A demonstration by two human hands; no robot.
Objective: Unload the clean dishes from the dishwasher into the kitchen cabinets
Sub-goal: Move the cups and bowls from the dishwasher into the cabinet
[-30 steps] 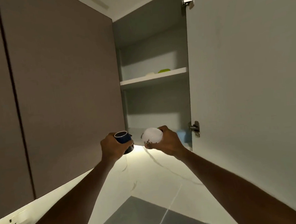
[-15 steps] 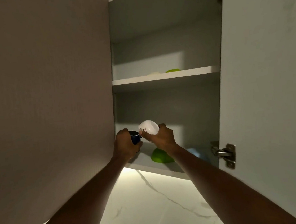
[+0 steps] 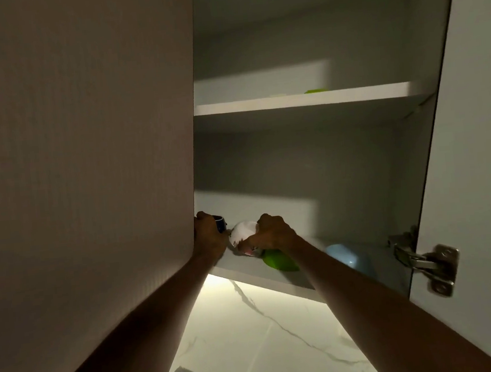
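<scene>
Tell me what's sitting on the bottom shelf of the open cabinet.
A green bowl and a pale blue bowl, both upside down. The right hand and forearm cover part of the green one.

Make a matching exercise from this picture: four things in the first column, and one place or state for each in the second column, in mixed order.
Things:
1. dark blue cup
2. white cup
3. green bowl
4. light blue bowl

Places:
a. on the lower shelf, near the hinge side
b. in the left hand
c. on the lower shelf, just under the right hand
d. in the right hand

Pairs: 1-b, 2-d, 3-c, 4-a
</scene>
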